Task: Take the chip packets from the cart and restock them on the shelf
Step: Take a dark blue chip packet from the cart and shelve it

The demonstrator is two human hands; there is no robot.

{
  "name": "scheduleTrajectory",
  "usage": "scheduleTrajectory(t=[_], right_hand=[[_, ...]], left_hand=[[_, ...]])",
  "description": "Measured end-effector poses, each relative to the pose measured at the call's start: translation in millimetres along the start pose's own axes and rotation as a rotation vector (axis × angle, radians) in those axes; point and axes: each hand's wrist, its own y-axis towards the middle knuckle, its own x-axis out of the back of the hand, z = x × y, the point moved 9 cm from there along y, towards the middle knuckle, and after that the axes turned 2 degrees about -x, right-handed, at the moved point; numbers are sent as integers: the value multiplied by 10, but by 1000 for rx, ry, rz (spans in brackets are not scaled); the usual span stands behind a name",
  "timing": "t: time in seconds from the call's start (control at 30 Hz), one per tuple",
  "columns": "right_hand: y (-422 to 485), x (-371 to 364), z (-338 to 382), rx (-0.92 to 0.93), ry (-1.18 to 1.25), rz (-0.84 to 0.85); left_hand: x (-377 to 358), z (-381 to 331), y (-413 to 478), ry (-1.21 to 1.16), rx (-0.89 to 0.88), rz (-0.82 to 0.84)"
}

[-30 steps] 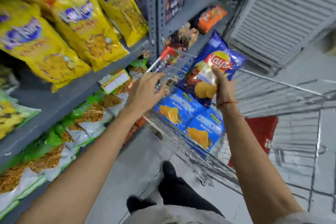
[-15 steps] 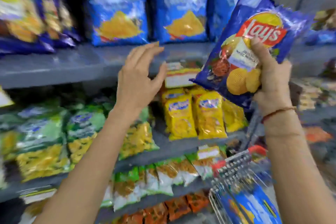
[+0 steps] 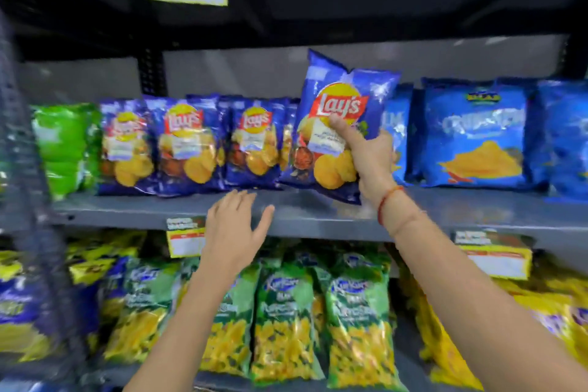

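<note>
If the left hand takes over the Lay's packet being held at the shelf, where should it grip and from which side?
Probably the packet's left edge near the top seal, coming from the left. The right hand covers the lower right, and the bottom corner sits at the shelf. The puffed packet leans right, leaving that edge clear above the shelved Lay's packets. The left hand is open below.

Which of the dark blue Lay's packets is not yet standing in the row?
The rightmost Lay's packet, tilted and raised above its neighbours, in the grip of the right hand. The three Lay's packets to its left stand on the shelf.
</note>
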Motion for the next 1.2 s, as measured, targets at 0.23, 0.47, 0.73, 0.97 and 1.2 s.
scheduleTrajectory(t=[0.23, 0.47, 0.73, 0.97, 1.2], right_hand=[[133, -835, -713, -136, -35, 115], [161, -1085, -1123, -202, -202, 136], [141, -958, -1099, -185, -289, 110], [-53, -104, -474, -45, -319, 132], [-629, 1433, 259, 111, -397, -13]], left_hand=[[-126, 150, -118, 49, -51, 20], [-97, 142, -127, 11, -52, -33], [-125, 162, -126, 3, -66, -61], [-54, -71, -86, -110, -41, -124], [-162, -1378, -88, -411, -247, -181]])
